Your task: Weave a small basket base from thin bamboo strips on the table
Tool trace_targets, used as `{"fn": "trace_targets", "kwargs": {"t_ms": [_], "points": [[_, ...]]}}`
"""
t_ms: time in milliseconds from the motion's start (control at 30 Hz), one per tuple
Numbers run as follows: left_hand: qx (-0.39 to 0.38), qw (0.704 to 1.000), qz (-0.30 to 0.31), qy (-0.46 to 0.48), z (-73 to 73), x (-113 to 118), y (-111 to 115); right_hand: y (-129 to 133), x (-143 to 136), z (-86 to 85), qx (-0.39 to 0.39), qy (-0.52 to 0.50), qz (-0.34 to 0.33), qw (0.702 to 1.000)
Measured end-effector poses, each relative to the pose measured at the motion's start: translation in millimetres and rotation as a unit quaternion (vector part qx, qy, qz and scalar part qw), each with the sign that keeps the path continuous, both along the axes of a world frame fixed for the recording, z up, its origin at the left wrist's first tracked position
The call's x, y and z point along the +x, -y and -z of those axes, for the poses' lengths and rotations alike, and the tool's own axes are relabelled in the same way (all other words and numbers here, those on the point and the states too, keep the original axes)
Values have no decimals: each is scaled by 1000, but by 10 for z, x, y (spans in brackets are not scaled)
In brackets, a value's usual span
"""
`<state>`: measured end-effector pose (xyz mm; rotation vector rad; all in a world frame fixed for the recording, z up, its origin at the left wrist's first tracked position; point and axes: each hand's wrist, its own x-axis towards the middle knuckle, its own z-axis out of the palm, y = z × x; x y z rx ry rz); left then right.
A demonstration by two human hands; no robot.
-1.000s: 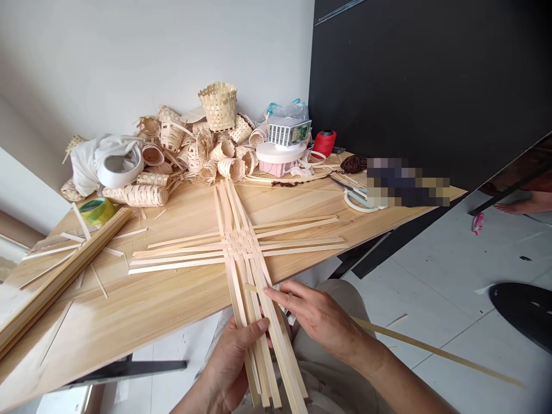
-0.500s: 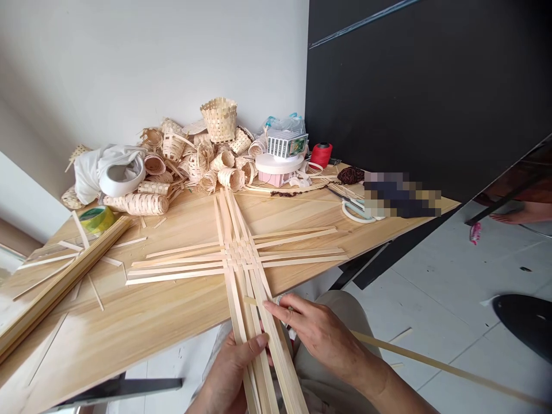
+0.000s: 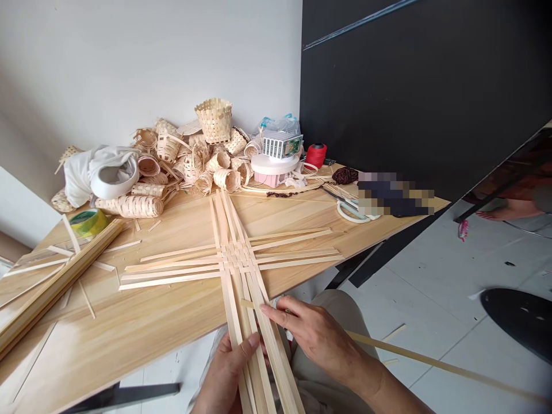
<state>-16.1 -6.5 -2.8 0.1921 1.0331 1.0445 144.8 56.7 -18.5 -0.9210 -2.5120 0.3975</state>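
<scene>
A cross of pale bamboo strips (image 3: 227,272) lies on the wooden table, plaited into a small checkered square at its middle. Its near strips run over the table edge toward me. My left hand (image 3: 233,365) is closed around several of these near strips, thumb on top, other fingers mostly hidden beneath. A yellowish bamboo strip (image 3: 247,303) crosses among them, its short end poking out to the left. My right hand (image 3: 314,333) grips this crosswise strip, index finger extended over the near strips. The strip's long tail (image 3: 414,357) trails off to the lower right.
Woven baskets (image 3: 214,122) are heaped along the wall beside a white cloth (image 3: 81,172). Scissors (image 3: 351,211), red thread (image 3: 316,156) and dark yarn (image 3: 345,175) sit at the right. On the left lie a tape roll (image 3: 88,221) and a strip bundle (image 3: 64,282).
The view has turned slightly to the right, so everything sits a little further left. Both hands keep nearly the same place and grip on the strips.
</scene>
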Motion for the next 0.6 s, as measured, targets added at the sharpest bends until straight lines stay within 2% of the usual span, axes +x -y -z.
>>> {"fn": "trace_targets", "kwargs": {"t_ms": [433,600], "points": [[-8,1000,-17,-4,40,-39,19,13,20,9,19,17,-6,1000],[-3,999,-37,-10,13,-37,40,12,25,13,36,30,-15,999]]}}
